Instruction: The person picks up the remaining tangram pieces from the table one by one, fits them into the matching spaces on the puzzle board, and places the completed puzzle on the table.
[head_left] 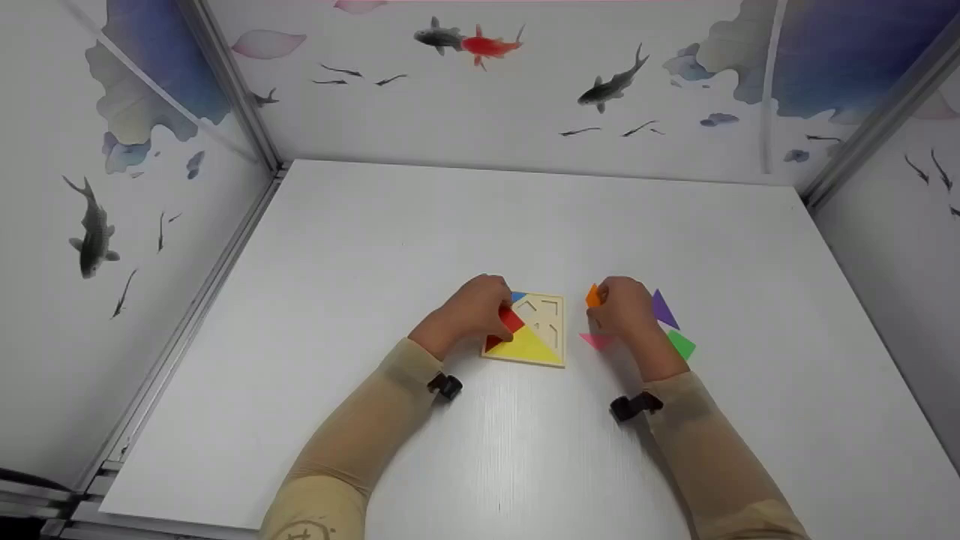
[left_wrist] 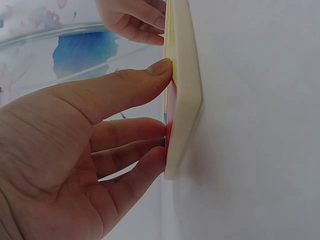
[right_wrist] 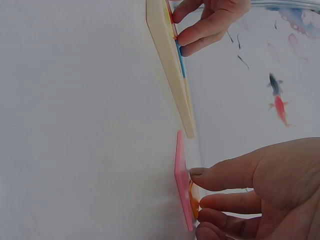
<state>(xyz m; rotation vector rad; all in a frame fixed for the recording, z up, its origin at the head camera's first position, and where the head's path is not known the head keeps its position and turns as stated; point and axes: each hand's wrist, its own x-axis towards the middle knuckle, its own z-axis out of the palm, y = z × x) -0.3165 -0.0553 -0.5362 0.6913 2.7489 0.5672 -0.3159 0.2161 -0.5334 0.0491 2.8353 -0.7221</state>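
Note:
A square wooden tangram tray (head_left: 564, 330) lies flat on the table, with a yellow triangle (head_left: 534, 347), a red piece (head_left: 513, 319) and a blue piece (head_left: 518, 296) in it. My left hand (head_left: 474, 307) rests over the tray's left side, its thumb by the yellow and red pieces and its fingertips on the red and blue ones. Right of the tray, my right hand (head_left: 626, 306) pinches an orange piece (head_left: 592, 297) between thumb and fingers; its full outline is hidden. Beside that hand lies a pink triangle (head_left: 596, 341), partly covered in the head view.
A purple triangle (head_left: 664, 310) and a green piece (head_left: 682, 345) lie just right of my right hand. The tray's upper right part shows bare recessed outlines. White panels with painted fish (head_left: 491, 46) enclose the white table (head_left: 360, 225) at the back and sides.

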